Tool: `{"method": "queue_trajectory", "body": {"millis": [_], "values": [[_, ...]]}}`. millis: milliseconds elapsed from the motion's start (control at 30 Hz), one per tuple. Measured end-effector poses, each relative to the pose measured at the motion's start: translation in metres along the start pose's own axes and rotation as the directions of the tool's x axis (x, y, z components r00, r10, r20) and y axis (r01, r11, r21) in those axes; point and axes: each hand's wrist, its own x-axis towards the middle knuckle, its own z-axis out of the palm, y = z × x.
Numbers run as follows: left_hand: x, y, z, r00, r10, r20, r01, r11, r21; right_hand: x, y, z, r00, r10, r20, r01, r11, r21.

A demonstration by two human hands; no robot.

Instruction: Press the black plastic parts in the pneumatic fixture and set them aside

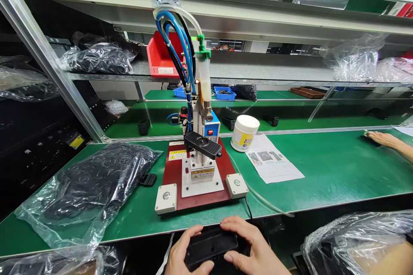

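Both my hands hold one flat black plastic part (211,247) just below the front edge of the green bench (338,172). My left hand (180,253) curls round its left end, and my right hand (251,245) grips its right end with fingers over the top. Straight ahead stands a small dispensing machine (200,137) on a dark red base plate (172,172), with blue and black hoses, a syringe barrel and two white button boxes. A similar ribbed black part (202,145) rests on the machine's fixture.
A clear bag of black parts (87,189) lies left of the machine, with a loose black piece (147,179) beside it. A white jar (244,133) and a printed sheet (272,164) lie to the right. Another person's hand (383,139) rests at far right. Another bag (358,240) sits lower right.
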Motion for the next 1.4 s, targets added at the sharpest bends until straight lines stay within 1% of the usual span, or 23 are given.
{"method": "queue_trajectory", "body": {"millis": [67, 100, 167, 200, 267, 300, 333, 367, 400, 467, 533, 600, 700, 800, 900, 1033, 1233, 1400], "values": [[0.016, 0.016, -0.018, 0.998, 0.060, -0.001, -0.060, 0.998, -0.011, 0.009, -0.011, -0.004, 0.996, -0.088, -0.026, 0.088, 0.996, 0.001], [0.027, 0.027, -0.029, 0.993, 0.117, 0.005, -0.117, 0.993, -0.014, 0.016, -0.018, -0.007, 0.989, -0.143, -0.048, 0.143, 0.990, 0.001], [0.058, 0.052, -0.050, 0.962, 0.272, 0.026, -0.272, 0.962, -0.009, 0.035, -0.035, -0.012, 0.958, -0.261, -0.120, 0.261, 0.965, -0.021], [0.077, 0.065, -0.060, 0.936, 0.353, 0.012, -0.352, 0.936, -0.009, 0.048, -0.044, -0.016, 0.934, -0.314, -0.173, 0.310, 0.949, -0.050], [0.118, 0.090, -0.075, 0.860, 0.510, 0.014, -0.510, 0.860, -0.017, 0.078, -0.059, -0.021, 0.872, -0.397, -0.286, 0.375, 0.918, -0.131], [0.140, 0.101, -0.080, 0.827, 0.563, 0.009, -0.562, 0.827, -0.018, 0.094, -0.065, -0.024, 0.837, -0.424, -0.344, 0.389, 0.905, -0.171], [0.161, 0.110, -0.083, 0.807, 0.591, 0.009, -0.590, 0.807, -0.028, 0.111, -0.070, -0.026, 0.804, -0.445, -0.394, 0.395, 0.896, -0.206], [0.181, 0.118, -0.085, 0.800, 0.600, 0.018, -0.598, 0.800, -0.052, 0.127, -0.072, -0.027, 0.774, -0.457, -0.439, 0.393, 0.889, -0.233], [0.200, 0.123, -0.086, 0.808, 0.589, 0.016, -0.585, 0.806, -0.092, 0.142, -0.073, -0.028, 0.748, -0.467, -0.471, 0.390, 0.884, -0.257], [0.229, 0.129, -0.084, 0.848, 0.529, 0.028, -0.516, 0.837, -0.182, 0.165, -0.071, -0.028, 0.717, -0.476, -0.509, 0.375, 0.879, -0.295], [0.247, 0.129, -0.080, 0.890, 0.453, 0.051, -0.426, 0.867, -0.259, 0.180, -0.066, -0.026, 0.711, -0.481, -0.512, 0.357, 0.875, -0.327], [0.254, 0.124, -0.076, 0.916, 0.397, 0.063, -0.360, 0.880, -0.311, 0.185, -0.062, -0.023, 0.715, -0.486, -0.502, 0.341, 0.870, -0.357], [0.256, 0.116, -0.068, 0.933, 0.358, 0.042, -0.315, 0.867, -0.386, 0.184, -0.059, -0.019, 0.720, -0.501, -0.481, 0.329, 0.856, -0.399], [0.254, 0.111, -0.060, 0.937, 0.348, -0.037, -0.328, 0.837, -0.439, 0.183, -0.061, -0.017, 0.719, -0.511, -0.471, 0.330, 0.847, -0.416], [0.253, 0.112, -0.053, 0.928, 0.344, -0.141, -0.369, 0.812, -0.452, 0.184, -0.059, -0.015, 0.709, -0.523, -0.474, 0.358, 0.845, -0.397], [0.251, 0.116, -0.046, 0.904, 0.348, -0.248, -0.422, 0.816, -0.394, 0.189, -0.054, -0.011, 0.674, -0.546, -0.498, 0.384, 0.835, -0.395], [0.250, 0.117, -0.042, 0.871, 0.362, -0.333, -0.464, 0.830, -0.309, 0.195, -0.047, -0.003, 0.622, -0.546, -0.561, 0.382, 0.838, -0.390], [0.248, 0.119, -0.043, 0.869, 0.348, -0.352, -0.437, 0.874, -0.213, 0.197, -0.043, 0.000, 0.621, -0.527, -0.581, 0.369, 0.850, -0.376]]}}
